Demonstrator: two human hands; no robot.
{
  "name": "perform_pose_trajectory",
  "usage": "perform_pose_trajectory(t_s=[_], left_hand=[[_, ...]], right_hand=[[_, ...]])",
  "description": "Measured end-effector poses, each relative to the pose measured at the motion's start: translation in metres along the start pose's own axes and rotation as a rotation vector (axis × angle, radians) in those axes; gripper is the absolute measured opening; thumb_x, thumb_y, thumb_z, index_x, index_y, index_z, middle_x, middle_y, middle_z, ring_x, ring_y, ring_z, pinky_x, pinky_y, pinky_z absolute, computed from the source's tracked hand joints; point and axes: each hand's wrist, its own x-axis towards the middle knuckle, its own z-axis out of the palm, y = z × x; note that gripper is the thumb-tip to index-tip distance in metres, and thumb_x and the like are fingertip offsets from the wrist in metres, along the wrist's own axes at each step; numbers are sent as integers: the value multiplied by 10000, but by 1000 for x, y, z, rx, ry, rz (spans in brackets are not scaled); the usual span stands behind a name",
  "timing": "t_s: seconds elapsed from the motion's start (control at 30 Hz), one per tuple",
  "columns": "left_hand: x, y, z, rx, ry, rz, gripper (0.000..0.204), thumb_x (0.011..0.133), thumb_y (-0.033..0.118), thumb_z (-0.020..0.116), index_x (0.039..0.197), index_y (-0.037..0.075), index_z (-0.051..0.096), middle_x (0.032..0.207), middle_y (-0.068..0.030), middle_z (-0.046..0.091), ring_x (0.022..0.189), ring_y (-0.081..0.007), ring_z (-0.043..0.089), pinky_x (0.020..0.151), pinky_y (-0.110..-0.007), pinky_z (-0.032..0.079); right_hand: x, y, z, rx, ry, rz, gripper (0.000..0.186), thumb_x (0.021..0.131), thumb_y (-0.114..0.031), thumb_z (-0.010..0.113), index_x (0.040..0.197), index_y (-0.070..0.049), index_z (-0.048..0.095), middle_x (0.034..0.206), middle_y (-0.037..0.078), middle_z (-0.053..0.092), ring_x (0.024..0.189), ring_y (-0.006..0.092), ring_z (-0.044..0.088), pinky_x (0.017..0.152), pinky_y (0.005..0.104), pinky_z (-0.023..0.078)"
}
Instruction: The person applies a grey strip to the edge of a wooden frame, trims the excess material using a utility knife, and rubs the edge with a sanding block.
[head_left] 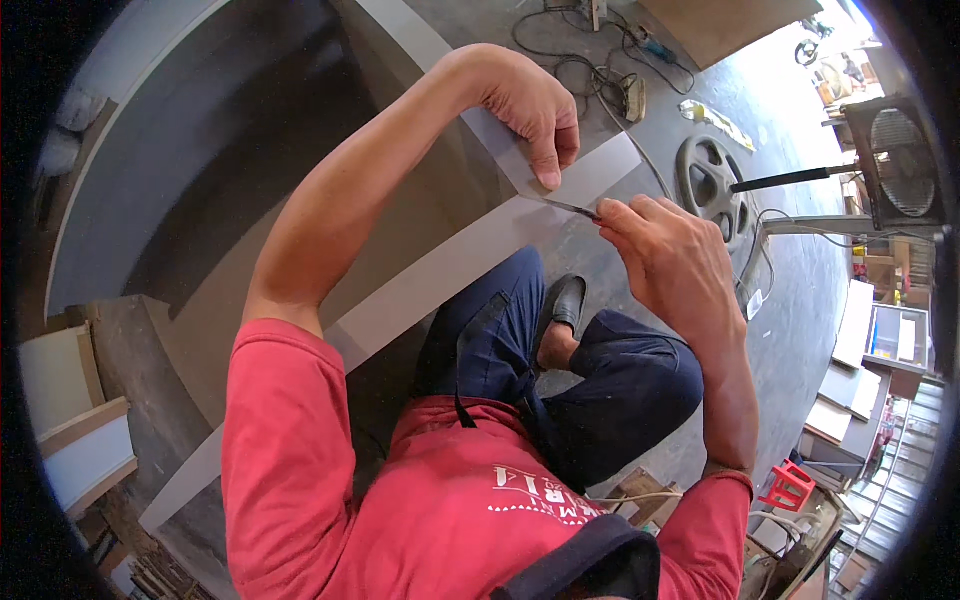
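Two pale strips meet at a corner in front of me: a long white strip [430,280] running up to the right, and a second white strip [487,135] coming down from the top. My left hand [530,105] is closed over that corner, its thumb pressed down where the strips join and its other fingers curled. In my right hand [675,255] is a thin-bladed knife [572,208]. Its tip touches or nearly touches the joint, close beside the left thumb. Past the joint, the long strip's end sticks out over the floor.
A large curved grey panel [210,130] stands at the left. Cables [600,75] lie on the floor beyond my hands. On the right are a round grey base [712,180] and a lamp [900,165] on a stand. A red plastic stool [787,486] sits lower right.
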Motion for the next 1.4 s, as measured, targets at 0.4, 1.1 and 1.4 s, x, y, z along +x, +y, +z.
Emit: perform_pose_trajectory(t_s=[0.4, 1.1, 1.4], left_hand=[[-7, 8, 1, 18, 30, -31, 359, 803, 305, 871, 981, 21, 742, 867, -23, 740, 789, -145, 664, 735, -331, 509], [-1, 5, 1, 43, 55, -36, 351, 807, 319, 870, 994, 50, 746, 878, -11, 739, 806, -145, 644, 754, -349, 495], [-1, 5, 1, 41, 34, -38, 362, 806, 310, 871, 1001, 32, 746, 891, -27, 749, 810, -149, 658, 756, -354, 503]], right_hand=[[-14, 12, -18, -140, -62, 42, 117, 961, -201, 656, 1067, -153, 645, 824, 59, 621, 816, 265, 679, 655, 419, 535], [15, -7, 5, -32, 43, -74, 109, 978, -233, 642, 1045, -148, 625, 835, 49, 623, 817, 248, 688, 618, 399, 542], [16, -8, 5, -43, 6, -74, 133, 925, -169, 656, 1046, -128, 622, 842, 65, 651, 829, 274, 702, 651, 415, 562]])
